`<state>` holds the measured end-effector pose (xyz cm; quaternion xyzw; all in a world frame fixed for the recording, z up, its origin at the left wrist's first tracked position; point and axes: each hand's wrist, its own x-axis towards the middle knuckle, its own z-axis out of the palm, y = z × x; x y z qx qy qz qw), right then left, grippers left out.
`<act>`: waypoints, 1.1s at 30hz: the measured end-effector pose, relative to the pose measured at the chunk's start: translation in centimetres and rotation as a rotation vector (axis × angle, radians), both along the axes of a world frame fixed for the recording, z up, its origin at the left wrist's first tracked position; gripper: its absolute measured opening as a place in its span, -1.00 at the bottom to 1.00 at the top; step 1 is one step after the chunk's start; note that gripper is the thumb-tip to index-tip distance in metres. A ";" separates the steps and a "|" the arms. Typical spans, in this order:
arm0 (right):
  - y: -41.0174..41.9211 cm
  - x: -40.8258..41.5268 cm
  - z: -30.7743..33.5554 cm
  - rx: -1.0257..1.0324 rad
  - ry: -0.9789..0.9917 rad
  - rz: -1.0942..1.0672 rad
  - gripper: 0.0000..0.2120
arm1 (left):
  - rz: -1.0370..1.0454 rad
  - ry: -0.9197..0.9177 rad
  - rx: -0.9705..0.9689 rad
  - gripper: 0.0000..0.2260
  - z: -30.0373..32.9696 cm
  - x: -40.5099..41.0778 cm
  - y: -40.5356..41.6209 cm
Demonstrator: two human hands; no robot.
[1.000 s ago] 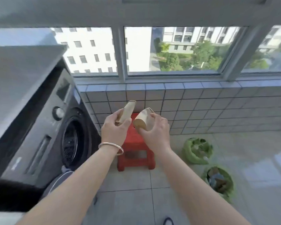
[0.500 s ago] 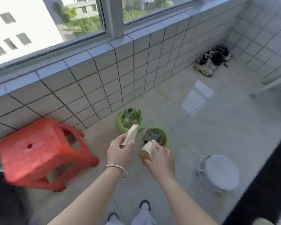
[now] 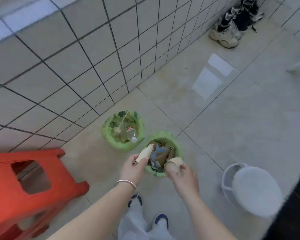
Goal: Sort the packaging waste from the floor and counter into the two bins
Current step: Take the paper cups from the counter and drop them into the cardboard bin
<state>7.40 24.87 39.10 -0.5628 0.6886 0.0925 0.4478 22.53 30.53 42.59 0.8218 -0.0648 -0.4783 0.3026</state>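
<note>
Red plastic stool (image 3: pixel 22 186) stands at our left; two green-lined bins touch, the nearer bin (image 3: pixel 177 148) under our hands. Our left hand (image 3: pixel 132 168) pinches a flattened tan paper cup (image 3: pixel 145 153); our right hand (image 3: pixel 184 179) grips a round tan paper cup (image 3: pixel 172 165).

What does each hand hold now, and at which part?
The left hand pinches a flattened paper cup at its lower end. The right hand holds a second paper cup around its side, base toward the camera.
</note>
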 end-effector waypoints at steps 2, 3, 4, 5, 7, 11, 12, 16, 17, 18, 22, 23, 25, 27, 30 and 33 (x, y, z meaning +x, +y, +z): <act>-2.2 0.6 -3.5 0.046 -0.060 -0.086 -0.47 | -0.031 0.020 0.039 -0.78 -4.0 0.6 -1.8; -3.0 0.8 -5.4 0.073 -0.085 -0.133 -0.47 | -0.050 0.026 0.059 -0.77 -6.0 0.8 -2.6; -3.8 1.1 -7.3 0.096 -0.111 -0.186 -0.47 | -0.073 0.030 0.071 -0.76 -8.1 1.1 -3.3; -4.5 1.3 -9.2 0.117 -0.139 -0.238 -0.46 | -0.100 0.032 0.077 -0.75 -10.1 1.3 -4.1; -5.7 1.5 -13.2 0.146 -0.176 -0.308 -0.49 | -0.164 0.021 0.080 -0.75 -14.3 1.6 -5.7; -7.5 1.7 -19.6 0.135 -0.173 -0.301 -0.50 | -0.295 -0.024 0.046 -0.73 -21.1 2.0 -8.3; -7.8 1.8 -20.7 0.115 -0.166 -0.275 -0.44 | -0.351 -0.045 0.030 -0.72 -22.3 2.0 -8.7; -8.9 1.6 -25.0 0.047 -0.130 -0.185 -0.58 | -0.559 -0.141 -0.027 -0.71 -26.8 1.6 -9.9; -9.1 1.5 -25.9 0.040 -0.115 -0.179 -0.66 | -0.594 -0.163 -0.028 -0.71 -27.7 1.6 -10.1; -9.2 1.4 -26.8 0.029 -0.107 -0.172 -0.71 | -0.616 -0.174 -0.028 -0.71 -28.8 1.6 -10.3; -9.2 2.1 -29.3 -0.009 -0.108 -0.146 -0.69 | -0.650 -0.145 0.021 -0.64 -32.1 1.4 -10.4; -9.1 2.5 -29.7 -0.012 -0.100 -0.127 -0.67 | -0.674 -0.149 0.042 -0.61 -32.7 1.3 -10.5; -9.1 3.1 -30.8 -0.012 -0.077 -0.063 -0.66 | -0.686 -0.169 0.102 -0.57 -33.7 1.2 -10.9; -9.1 3.6 -32.0 0.006 -0.028 0.020 -0.65 | -0.696 -0.197 0.205 -0.55 -34.4 1.1 -11.5; -9.1 3.7 -33.6 0.044 0.066 0.129 -0.60 | -0.903 -0.349 0.388 -0.50 -34.9 0.5 -12.0; -9.5 3.8 -34.1 0.091 0.146 0.212 -0.52 | -1.059 -0.473 0.468 -0.46 -35.1 0.1 -12.4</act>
